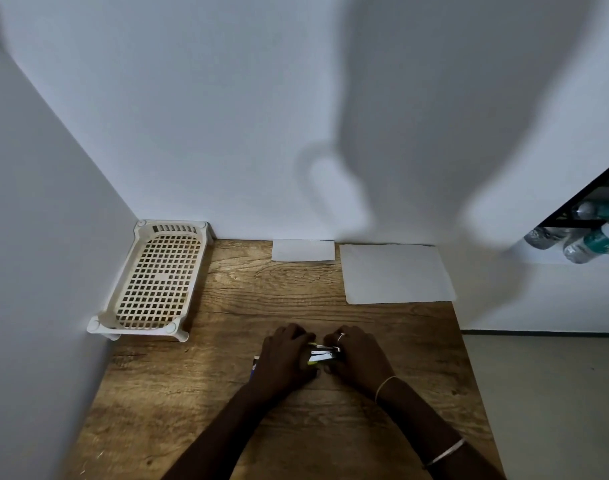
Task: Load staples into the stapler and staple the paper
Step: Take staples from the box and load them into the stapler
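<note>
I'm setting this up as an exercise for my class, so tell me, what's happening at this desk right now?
A person is working a small stapler with both hands at the near middle of the wooden desk. The left hand grips one end and the right hand the other; the stapler appears opened, as if for loading. Two sheets of paper lie untouched by the wall, and an empty plastic tray sits at the left. A small box peeks out beside the left hand.
</note>
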